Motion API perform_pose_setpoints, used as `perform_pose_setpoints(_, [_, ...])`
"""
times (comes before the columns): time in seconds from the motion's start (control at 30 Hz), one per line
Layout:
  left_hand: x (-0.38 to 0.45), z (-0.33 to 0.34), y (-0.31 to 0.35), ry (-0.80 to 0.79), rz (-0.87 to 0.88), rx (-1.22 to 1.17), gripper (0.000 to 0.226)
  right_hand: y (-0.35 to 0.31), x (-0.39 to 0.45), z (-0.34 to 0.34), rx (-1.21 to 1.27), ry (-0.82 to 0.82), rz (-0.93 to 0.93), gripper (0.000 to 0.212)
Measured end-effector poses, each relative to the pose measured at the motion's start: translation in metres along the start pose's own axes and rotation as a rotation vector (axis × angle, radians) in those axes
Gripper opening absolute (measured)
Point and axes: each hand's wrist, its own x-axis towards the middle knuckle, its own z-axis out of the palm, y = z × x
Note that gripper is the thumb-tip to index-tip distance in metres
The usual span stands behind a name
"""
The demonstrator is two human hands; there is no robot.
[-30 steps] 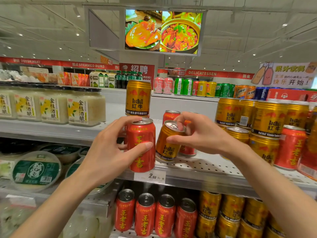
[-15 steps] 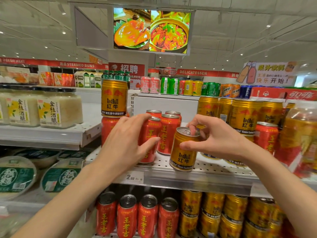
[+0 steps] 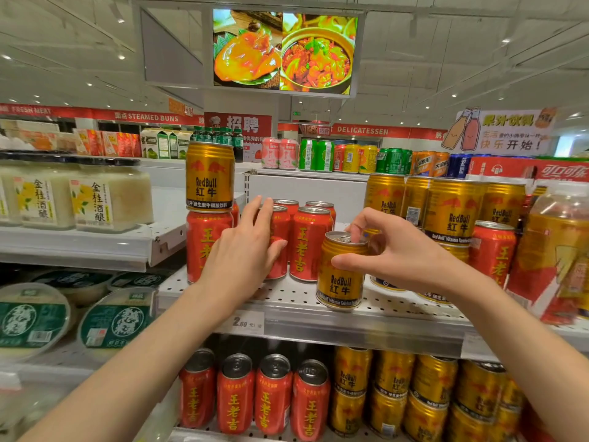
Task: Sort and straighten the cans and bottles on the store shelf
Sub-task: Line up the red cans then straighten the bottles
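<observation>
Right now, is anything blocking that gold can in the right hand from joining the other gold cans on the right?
Nothing visible blocks it. The right hand grips the gold can by its rim at the shelf's front edge, and the perforated shelf between it and the gold cans looks bare. The red cans stand to its left.

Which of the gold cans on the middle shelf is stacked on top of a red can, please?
The gold can at the left end of the row: it alone stands on a red can; the other gold cans stand further right.
</observation>
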Motion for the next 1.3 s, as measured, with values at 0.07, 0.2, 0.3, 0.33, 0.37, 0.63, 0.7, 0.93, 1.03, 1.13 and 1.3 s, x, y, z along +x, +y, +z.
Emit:
perform_pose_setpoints(0.07, [0.000,0.002,-0.001,-0.007,-0.002,-0.053,0.074,-0.002,-0.001,0.001,-0.005,0.004,0.003,0.038])
perform_pose_setpoints(0.2, [-0.011,-0.002,-0.009,0.038,-0.017,-0.262,0.067,0.001,-0.004,0.001,0.032,0.041,0.044,0.039])
perform_pose_setpoints(0.3, [-0.028,-0.005,-0.006,0.159,0.004,-0.396,0.046,0.003,-0.012,0.001,0.080,0.085,0.070,0.041])
perform_pose_setpoints(0.33, [-0.034,-0.005,-0.001,0.160,0.017,-0.448,0.040,0.003,-0.015,0.001,0.112,0.106,0.086,0.040])
perform_pose_setpoints(0.37, [-0.039,-0.005,0.003,0.134,0.033,-0.501,0.036,0.004,-0.018,0.001,0.153,0.131,0.107,0.040])
perform_pose_setpoints(0.63, [-0.051,0.014,0.048,-0.171,0.154,-0.758,0.064,0.002,-0.049,0.001,0.364,0.263,0.178,0.044])
perform_pose_setpoints(0.7, [-0.049,0.018,0.057,-0.172,0.170,-0.749,0.065,0.006,-0.055,-0.004,0.392,0.270,0.178,0.040])
perform_pose_setpoints(0.93, [-0.037,0.033,0.107,-0.224,0.214,-0.736,0.072,0.033,-0.081,-0.040,0.424,0.262,0.177,0.043])
perform_pose_setpoints(1.03, [-0.033,0.038,0.133,-0.218,0.219,-0.745,0.072,0.049,-0.091,-0.058,0.420,0.266,0.164,0.041])
perform_pose_setpoints(1.13, [-0.034,0.044,0.157,-0.227,0.202,-0.787,0.067,0.061,-0.100,-0.072,0.398,0.251,0.153,0.042])
perform_pose_setpoints(1.3, [-0.034,0.054,0.186,-0.189,0.144,-0.830,0.060,0.076,-0.109,-0.089,0.356,0.222,0.113,0.035])
